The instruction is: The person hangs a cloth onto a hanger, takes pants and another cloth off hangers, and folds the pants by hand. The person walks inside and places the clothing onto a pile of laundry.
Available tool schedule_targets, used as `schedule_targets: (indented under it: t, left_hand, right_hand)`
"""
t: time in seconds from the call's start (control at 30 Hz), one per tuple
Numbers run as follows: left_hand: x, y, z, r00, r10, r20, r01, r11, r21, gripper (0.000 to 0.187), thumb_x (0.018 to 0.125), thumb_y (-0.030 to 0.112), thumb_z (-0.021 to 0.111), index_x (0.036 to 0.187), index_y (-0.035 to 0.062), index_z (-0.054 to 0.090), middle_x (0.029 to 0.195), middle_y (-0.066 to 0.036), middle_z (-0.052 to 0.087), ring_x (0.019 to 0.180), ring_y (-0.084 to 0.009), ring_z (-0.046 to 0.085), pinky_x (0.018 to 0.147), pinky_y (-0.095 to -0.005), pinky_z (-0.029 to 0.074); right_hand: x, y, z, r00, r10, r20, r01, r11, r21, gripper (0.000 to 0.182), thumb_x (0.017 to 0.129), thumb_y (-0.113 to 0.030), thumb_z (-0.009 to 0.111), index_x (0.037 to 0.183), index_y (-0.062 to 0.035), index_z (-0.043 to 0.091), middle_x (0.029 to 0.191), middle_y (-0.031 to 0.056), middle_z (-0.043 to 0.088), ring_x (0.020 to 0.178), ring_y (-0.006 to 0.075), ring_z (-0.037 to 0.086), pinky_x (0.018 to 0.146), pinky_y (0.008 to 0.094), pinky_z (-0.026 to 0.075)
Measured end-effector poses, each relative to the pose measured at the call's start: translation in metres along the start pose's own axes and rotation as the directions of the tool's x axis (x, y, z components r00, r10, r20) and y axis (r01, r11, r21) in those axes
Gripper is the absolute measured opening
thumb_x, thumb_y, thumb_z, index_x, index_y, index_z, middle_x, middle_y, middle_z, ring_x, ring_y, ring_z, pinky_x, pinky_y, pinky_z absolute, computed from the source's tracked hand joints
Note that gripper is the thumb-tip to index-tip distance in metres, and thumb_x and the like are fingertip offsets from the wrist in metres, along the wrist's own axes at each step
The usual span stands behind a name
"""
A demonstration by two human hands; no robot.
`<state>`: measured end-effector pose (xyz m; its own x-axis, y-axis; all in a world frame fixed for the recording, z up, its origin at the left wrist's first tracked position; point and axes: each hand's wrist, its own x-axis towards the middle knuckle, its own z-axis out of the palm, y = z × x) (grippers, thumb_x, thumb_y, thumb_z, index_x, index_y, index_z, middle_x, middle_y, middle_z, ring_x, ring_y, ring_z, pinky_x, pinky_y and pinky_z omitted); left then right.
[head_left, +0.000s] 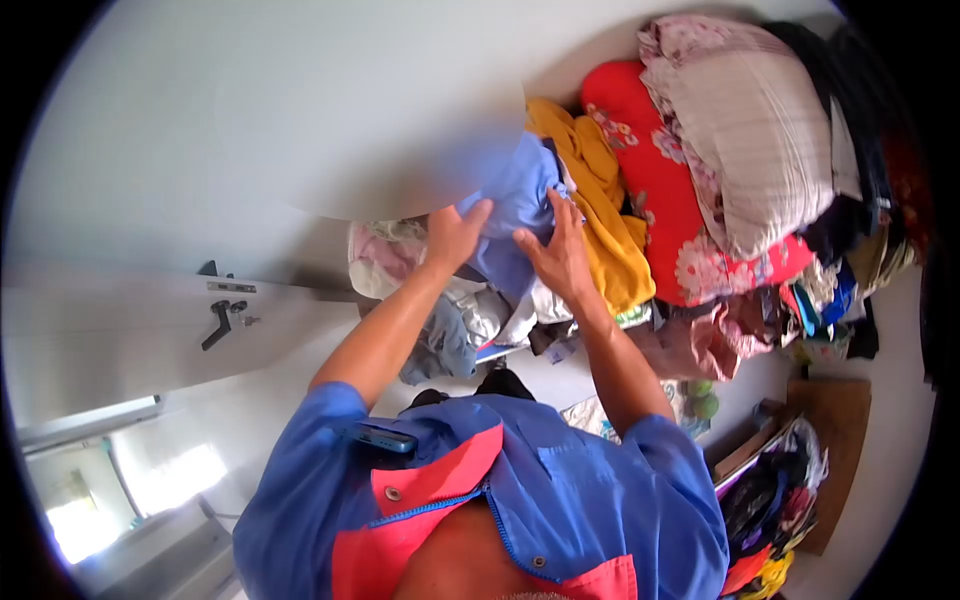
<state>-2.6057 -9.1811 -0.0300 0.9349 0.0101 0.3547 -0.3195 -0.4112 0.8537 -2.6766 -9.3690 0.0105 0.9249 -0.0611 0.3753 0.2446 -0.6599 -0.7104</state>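
Observation:
A light-blue garment (515, 200) is held up in front of me, over a heap of clothes. My left hand (455, 238) is closed at its left edge, thumb lying on the cloth; its other fingers are lost in a blurred patch. On the right side, my right hand (558, 245) grips the same garment, with thumb and fingers curled on the fabric. A narrow dark strip shows by the right fingertips. Close beside that hand lies a mustard-yellow cloth (600, 215). Pink and white clothes (385, 255) lie beyond my left wrist.
Right of the hands, a red floral bedding piece (665, 200) lies under a pale striped pillow (765, 120). A grey-blue cloth (440, 335) hangs low. On the left is a door with a dark handle (218, 325). Bags and a brown board (832, 460) stand lower right.

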Motion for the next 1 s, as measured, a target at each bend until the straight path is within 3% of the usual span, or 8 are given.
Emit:
schedule_targets:
  t: [0.23, 0.37, 0.53, 0.63, 0.8, 0.9, 0.97, 1.0]
  left_hand:
    - [0.020, -0.004, -0.003, 0.988, -0.151, 0.041, 0.138, 0.966, 0.220, 0.069, 0.089, 0.027, 0.071, 0.143, -0.0045, 0.041, 0.130, -0.031, 0.058, 0.121, -0.0476, 0.056, 0.103, -0.0501, 0.045]
    - [0.002, -0.015, -0.012, 0.991, -0.133, -0.029, 0.136, 0.976, 0.171, 0.076, 0.086, 0.028, 0.073, 0.146, -0.0036, 0.039, 0.144, -0.032, 0.045, 0.135, -0.0481, 0.044, 0.113, -0.0505, 0.038]
    - [-0.045, 0.008, -0.070, 0.990, -0.139, -0.014, 0.140, 0.979, 0.146, 0.075, 0.087, 0.026, 0.072, 0.146, -0.0031, 0.036, 0.148, -0.029, 0.041, 0.138, -0.0450, 0.040, 0.116, -0.0478, 0.034]
    - [-0.119, 0.006, -0.110, 0.963, -0.194, 0.186, 0.166, 0.974, 0.153, 0.056, 0.089, 0.026, 0.069, 0.136, 0.0023, 0.050, 0.135, -0.020, 0.057, 0.126, -0.0392, 0.053, 0.109, -0.0471, 0.041]
    - [-0.301, -0.059, -0.220, 0.917, -0.383, 0.112, 0.368, 0.920, 0.134, 0.036, 0.091, 0.034, 0.063, 0.108, 0.0023, 0.071, 0.103, -0.020, 0.071, 0.091, -0.0352, 0.068, 0.080, -0.0461, 0.053]
    - [-0.504, -0.039, -0.342, 0.532, -0.825, -0.191, 0.842, 0.493, 0.218, 0.031, 0.088, 0.028, 0.064, 0.079, -0.0010, 0.072, 0.072, -0.018, 0.069, 0.067, -0.0313, 0.068, 0.066, -0.0421, 0.053]
    - [-0.589, -0.056, -0.340, 0.268, -0.939, -0.217, 0.963, 0.263, 0.050, 0.036, 0.092, 0.029, 0.053, 0.075, 0.0013, 0.070, 0.079, -0.023, 0.068, 0.083, -0.0415, 0.067, 0.078, -0.0524, 0.051]
    - [-0.651, -0.056, -0.343, 0.311, -0.946, -0.092, 0.945, 0.298, 0.133, 0.041, 0.090, 0.034, 0.053, 0.072, 0.0014, 0.071, 0.079, -0.024, 0.068, 0.080, -0.0430, 0.066, 0.076, -0.0532, 0.049]
  right_hand:
    - [0.032, -0.010, -0.001, 0.920, 0.188, 0.343, -0.026, 0.904, -0.426, 0.077, 0.084, -0.035, 0.077, 0.150, -0.0125, 0.044, 0.142, 0.0322, 0.050, 0.122, 0.0477, 0.057, 0.096, 0.0505, 0.051]
    - [0.058, -0.065, -0.025, 0.984, -0.177, 0.006, 0.152, 0.826, -0.543, 0.050, 0.082, -0.035, 0.080, 0.123, -0.0105, 0.066, 0.098, 0.0195, 0.062, 0.097, 0.0397, 0.060, 0.082, 0.0509, 0.049]
    - [0.102, -0.026, 0.051, 0.846, -0.389, 0.365, 0.533, 0.633, -0.561, 0.064, 0.097, -0.052, 0.058, 0.151, -0.0177, 0.047, 0.155, 0.0207, 0.041, 0.141, 0.0395, 0.040, 0.114, 0.0560, 0.030]
    - [0.133, 0.072, 0.100, 0.826, -0.342, 0.447, 0.529, 0.744, -0.409, 0.058, 0.100, -0.043, 0.057, 0.151, -0.0165, 0.046, 0.154, 0.0223, 0.043, 0.138, 0.0429, 0.044, 0.115, 0.0510, 0.035]
    - [0.119, -0.014, 0.056, 0.799, -0.499, 0.337, 0.602, 0.646, -0.470, 0.051, 0.101, -0.039, 0.057, 0.142, -0.0089, 0.054, 0.144, 0.0233, 0.053, 0.131, 0.0448, 0.050, 0.112, 0.0519, 0.039]
    - [0.061, -0.115, 0.065, 0.813, -0.555, 0.174, 0.558, 0.659, -0.505, 0.041, 0.102, -0.034, 0.058, 0.132, -0.0073, 0.061, 0.130, 0.0199, 0.063, 0.124, 0.0408, 0.057, 0.109, 0.0492, 0.041]
    - [-0.006, -0.154, 0.084, 0.979, -0.183, 0.092, 0.201, 0.947, -0.251, 0.024, 0.102, -0.027, 0.059, 0.110, -0.0062, 0.068, 0.099, 0.0133, 0.072, 0.100, 0.0293, 0.067, 0.095, 0.0423, 0.049]
    - [-0.035, -0.077, 0.125, 0.834, -0.236, 0.498, 0.272, 0.962, 0.002, 0.018, 0.102, -0.022, 0.058, 0.101, -0.0057, 0.065, 0.083, 0.0106, 0.069, 0.082, 0.0227, 0.067, 0.078, 0.0383, 0.051]
